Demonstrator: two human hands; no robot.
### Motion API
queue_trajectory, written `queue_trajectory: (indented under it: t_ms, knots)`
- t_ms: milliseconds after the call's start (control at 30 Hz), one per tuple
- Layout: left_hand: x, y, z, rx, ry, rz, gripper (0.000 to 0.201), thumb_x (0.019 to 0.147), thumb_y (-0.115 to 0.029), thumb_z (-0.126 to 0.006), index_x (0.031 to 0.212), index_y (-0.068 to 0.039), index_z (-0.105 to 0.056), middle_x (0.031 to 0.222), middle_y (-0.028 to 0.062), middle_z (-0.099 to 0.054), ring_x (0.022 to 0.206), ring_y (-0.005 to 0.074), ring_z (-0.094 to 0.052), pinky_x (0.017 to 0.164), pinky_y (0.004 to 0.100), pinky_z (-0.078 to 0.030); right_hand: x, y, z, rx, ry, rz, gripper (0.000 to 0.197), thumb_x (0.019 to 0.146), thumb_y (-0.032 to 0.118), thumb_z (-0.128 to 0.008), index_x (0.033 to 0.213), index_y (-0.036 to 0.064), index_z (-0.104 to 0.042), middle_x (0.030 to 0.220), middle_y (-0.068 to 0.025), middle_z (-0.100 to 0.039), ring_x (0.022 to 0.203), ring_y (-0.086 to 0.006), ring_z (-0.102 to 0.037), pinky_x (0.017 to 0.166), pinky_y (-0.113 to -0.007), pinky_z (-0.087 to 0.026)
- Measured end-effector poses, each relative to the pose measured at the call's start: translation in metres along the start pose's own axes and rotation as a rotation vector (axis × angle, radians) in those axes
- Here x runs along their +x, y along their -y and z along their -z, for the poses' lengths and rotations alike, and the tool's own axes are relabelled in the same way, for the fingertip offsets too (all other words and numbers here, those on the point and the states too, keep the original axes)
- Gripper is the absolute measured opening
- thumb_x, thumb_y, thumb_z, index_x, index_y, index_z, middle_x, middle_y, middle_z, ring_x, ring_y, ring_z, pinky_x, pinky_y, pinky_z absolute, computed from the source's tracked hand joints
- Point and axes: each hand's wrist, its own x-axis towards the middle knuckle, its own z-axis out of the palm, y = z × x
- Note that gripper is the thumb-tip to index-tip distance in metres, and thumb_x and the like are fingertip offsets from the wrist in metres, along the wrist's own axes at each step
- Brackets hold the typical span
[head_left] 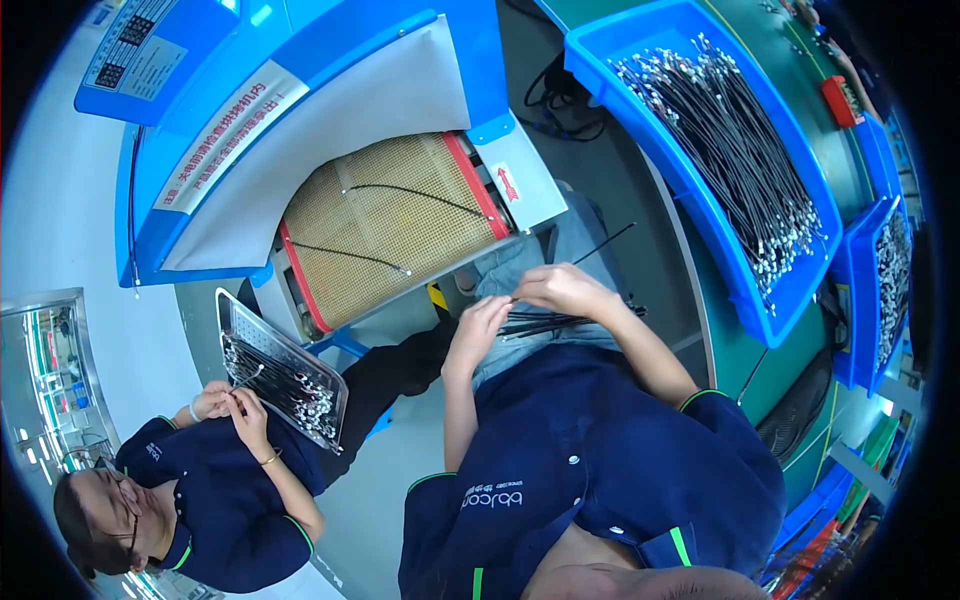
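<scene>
The person's lap [497, 352], covered in pale blue cloth, bears a loose bundle of black cables [545, 324]. On the green bench [728, 350] stand a blue bin [785, 318] (heaped with similar cables) and, near it, a red box [841, 102]. Two single cables [415, 193] lie apart on a tan mesh belt [370, 236].

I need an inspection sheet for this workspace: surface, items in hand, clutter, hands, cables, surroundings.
Surface: tan mesh belt with red edges, bearing two black cables; green table at right.
Job's things: thin black cable in hand; bundle of similar cables across the lap.
Clutter: red container on the green table, beyond the large blue tub full of cables.
Hands: left and right close together, fingers closed on the cable.
Cables: dark cords looped beside the blue machine.
Surroundings: seated co-worker at left, with a metal tray of cables.
</scene>
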Motion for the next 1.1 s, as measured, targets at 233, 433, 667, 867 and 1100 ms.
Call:
queue_trajectory:
  t_ms: [233, 433, 667, 867, 1100]
  knots:
    - [0.0, -0.011, 0.009, 0.252, -0.117, -0.13, 0.015, 0.089, -0.014, -0.062, 0.093, 0.001, -0.063, 0.083, 0.0152, -0.065, 0.077, 0.0301, -0.064, 0.071, 0.038, -0.049, 0.005, 0.002, -0.004, 0.053, -0.092, -0.038, 0.014, 0.082, 0.014, -0.065, 0.092, 0.0051, -0.068, 0.087, -0.0082, -0.065, 0.079, -0.0284, -0.063, 0.07, -0.039, -0.052]
    - [0.002, -0.011, 0.007, 0.343, -0.129, -0.314, 0.014, 0.087, -0.013, -0.063, 0.091, 0.0, -0.064, 0.079, 0.0137, -0.064, 0.075, 0.0297, -0.062, 0.067, 0.0382, -0.048, 0.006, 0.006, -0.005, 0.128, -0.109, 0.032, 0.013, 0.082, 0.013, -0.065, 0.092, 0.0048, -0.069, 0.084, -0.0084, -0.065, 0.078, -0.0275, -0.063, 0.071, -0.037, -0.053]
    - [0.003, -0.013, 0.009, 0.464, -0.284, -0.502, 0.012, 0.081, -0.009, -0.069, 0.088, -0.001, -0.065, 0.08, 0.0098, -0.064, 0.074, 0.0259, -0.062, 0.067, 0.037, -0.05, 0.007, 0.01, -0.002, 0.355, -0.094, -0.203, 0.017, 0.081, 0.013, -0.07, 0.093, 0.0017, -0.069, 0.085, -0.0117, -0.067, 0.08, -0.0277, -0.066, 0.072, -0.035, -0.052]
    - [0.003, -0.016, 0.008, 0.449, -0.354, -0.585, 0.013, 0.076, -0.004, -0.072, 0.086, -0.002, -0.065, 0.084, 0.0081, -0.066, 0.078, 0.0254, -0.063, 0.069, 0.0353, -0.052, 0.008, 0.01, 0.0, 0.373, -0.056, -0.203, 0.016, 0.08, 0.012, -0.07, 0.092, 0.0014, -0.069, 0.085, -0.0125, -0.067, 0.081, -0.0287, -0.066, 0.072, -0.035, -0.052]
    - [0.002, -0.017, 0.008, 0.408, -0.366, -0.536, 0.016, 0.072, 0.0, -0.071, 0.086, -0.002, -0.064, 0.084, 0.0084, -0.065, 0.078, 0.0251, -0.064, 0.069, 0.0349, -0.052, 0.005, 0.009, 0.007, 0.331, -0.102, -0.215, 0.014, 0.08, 0.012, -0.071, 0.089, 0.0019, -0.07, 0.083, -0.0123, -0.066, 0.077, -0.0291, -0.065, 0.069, -0.036, -0.051]
